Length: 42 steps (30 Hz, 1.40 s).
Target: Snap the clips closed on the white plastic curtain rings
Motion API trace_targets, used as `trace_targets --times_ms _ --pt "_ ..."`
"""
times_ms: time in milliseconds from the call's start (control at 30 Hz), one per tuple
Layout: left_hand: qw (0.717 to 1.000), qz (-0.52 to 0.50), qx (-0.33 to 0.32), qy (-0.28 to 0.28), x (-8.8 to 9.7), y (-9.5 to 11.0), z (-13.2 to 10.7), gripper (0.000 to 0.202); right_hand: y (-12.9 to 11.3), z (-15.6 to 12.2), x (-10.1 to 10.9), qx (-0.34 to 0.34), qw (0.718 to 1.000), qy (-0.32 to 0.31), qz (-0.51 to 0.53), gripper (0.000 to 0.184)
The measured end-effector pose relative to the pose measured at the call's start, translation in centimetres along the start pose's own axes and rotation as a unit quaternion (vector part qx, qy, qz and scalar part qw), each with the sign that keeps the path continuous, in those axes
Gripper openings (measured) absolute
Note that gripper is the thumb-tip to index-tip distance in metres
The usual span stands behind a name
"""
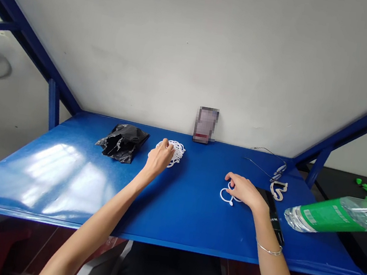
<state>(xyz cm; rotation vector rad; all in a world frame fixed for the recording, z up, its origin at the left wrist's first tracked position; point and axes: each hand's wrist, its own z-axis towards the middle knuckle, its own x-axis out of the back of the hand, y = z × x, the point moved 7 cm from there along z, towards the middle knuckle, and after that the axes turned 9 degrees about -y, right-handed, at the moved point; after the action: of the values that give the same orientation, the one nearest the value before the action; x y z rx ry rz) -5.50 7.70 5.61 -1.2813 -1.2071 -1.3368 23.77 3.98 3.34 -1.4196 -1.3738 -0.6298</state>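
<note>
Toward the middle of the blue table lies a pile of thin white plastic rings (179, 151) with small knobbed ends. Over it is my left hand (161, 156), its fingers closed in a pinch at the pile; the fingertips are partly hidden. On the right, my right hand (243, 189) hovers low over a few separate white rings (226, 196), partly covering them. Its thumb and index finger are curved and apart, close to the rings.
A crumpled black plastic bag (123, 142) lies left of the pile. A blurred phone-like object (205, 125) leans on the wall. Eyeglasses (278, 172), a white curved object (278, 190), a dark flat box (273, 217) and a green-labelled water bottle (335, 214) are at right.
</note>
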Motion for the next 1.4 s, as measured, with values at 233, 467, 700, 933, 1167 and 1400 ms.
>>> trace_targets --times_ms 233,467,700,933,1167,1400 --pt "0.999 0.001 0.004 0.045 0.8 0.2 -0.5 0.035 -2.8 0.5 0.4 0.067 0.997 0.042 -0.017 0.027" --pt "0.996 -0.015 -0.006 0.086 1.2 0.2 -0.8 0.033 -2.4 0.6 0.9 0.064 0.996 0.07 0.005 0.022" --pt "0.949 -0.24 -0.159 0.129 1.3 2.4 -1.8 0.027 -4.2 -0.4 2.8 0.179 0.964 0.195 0.039 0.015" --pt "0.828 -0.507 -0.224 -0.086 -2.9 6.9 -2.8 0.042 -9.5 -1.2 0.3 0.354 0.916 0.152 0.115 0.016" --pt "0.717 -0.647 -0.182 -0.185 -5.3 7.5 -2.6 0.053 -11.7 -1.7 -1.7 0.389 0.899 0.183 0.086 0.014" --pt "0.666 -0.684 -0.19 -0.231 -4.8 8.2 -3.2 0.052 -9.5 -1.0 -0.5 0.261 0.898 0.251 0.252 0.012"
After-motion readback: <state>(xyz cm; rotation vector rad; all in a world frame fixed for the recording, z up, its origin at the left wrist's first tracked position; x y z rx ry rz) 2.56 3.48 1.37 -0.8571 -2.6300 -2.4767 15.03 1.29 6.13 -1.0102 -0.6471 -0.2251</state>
